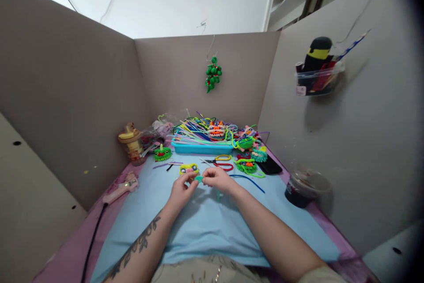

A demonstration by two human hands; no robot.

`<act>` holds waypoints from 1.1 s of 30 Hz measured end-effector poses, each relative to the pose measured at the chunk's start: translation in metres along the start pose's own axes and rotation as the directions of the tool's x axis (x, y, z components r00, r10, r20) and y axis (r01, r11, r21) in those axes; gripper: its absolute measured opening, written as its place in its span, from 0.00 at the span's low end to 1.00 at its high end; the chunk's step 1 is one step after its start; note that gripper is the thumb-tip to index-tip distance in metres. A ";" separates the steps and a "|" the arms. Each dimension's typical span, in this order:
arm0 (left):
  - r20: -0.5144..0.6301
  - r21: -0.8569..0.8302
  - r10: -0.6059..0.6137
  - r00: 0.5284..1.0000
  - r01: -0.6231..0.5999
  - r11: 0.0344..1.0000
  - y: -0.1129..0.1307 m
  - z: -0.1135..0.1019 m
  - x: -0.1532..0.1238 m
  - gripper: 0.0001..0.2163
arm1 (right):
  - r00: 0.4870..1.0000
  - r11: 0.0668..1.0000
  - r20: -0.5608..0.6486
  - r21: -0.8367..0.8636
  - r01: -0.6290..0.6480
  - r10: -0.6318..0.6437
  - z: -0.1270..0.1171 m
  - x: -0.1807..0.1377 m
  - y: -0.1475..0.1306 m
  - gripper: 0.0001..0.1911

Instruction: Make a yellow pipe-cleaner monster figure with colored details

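Teal, small and rounded, the craft piece [198, 179] is pinched between the fingertips of the left hand [180, 191] and right hand [216, 179], both curled nearly closed on it. A yellow-rimmed figure [189, 169] lies just beyond the left fingertips.

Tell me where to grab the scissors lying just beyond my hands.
Take the scissors by the yellow and red handle loops, coming from the right: they lie flat with the loops to the right and the blades pointing left.

Left hand [181, 191], right hand [217, 180], fingertips [206, 181] together
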State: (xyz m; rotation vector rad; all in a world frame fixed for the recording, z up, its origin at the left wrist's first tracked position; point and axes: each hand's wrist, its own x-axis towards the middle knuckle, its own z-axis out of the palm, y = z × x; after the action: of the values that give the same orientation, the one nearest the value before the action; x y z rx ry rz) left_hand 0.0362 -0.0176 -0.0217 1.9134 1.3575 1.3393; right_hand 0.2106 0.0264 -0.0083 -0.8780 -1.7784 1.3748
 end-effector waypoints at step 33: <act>-0.033 -0.003 0.156 0.987 -0.156 0.988 -0.003 0.001 0.000 0.07 | 0.949 0.857 0.016 -0.426 0.290 -0.313 0.009 -0.006 -0.003 0.07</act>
State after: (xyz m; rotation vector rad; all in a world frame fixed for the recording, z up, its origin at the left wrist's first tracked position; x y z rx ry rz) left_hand 0.0353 -0.0166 -0.0246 2.0383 1.2387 1.4523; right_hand 0.2058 0.0158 -0.0078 -0.7979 -2.1083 0.7655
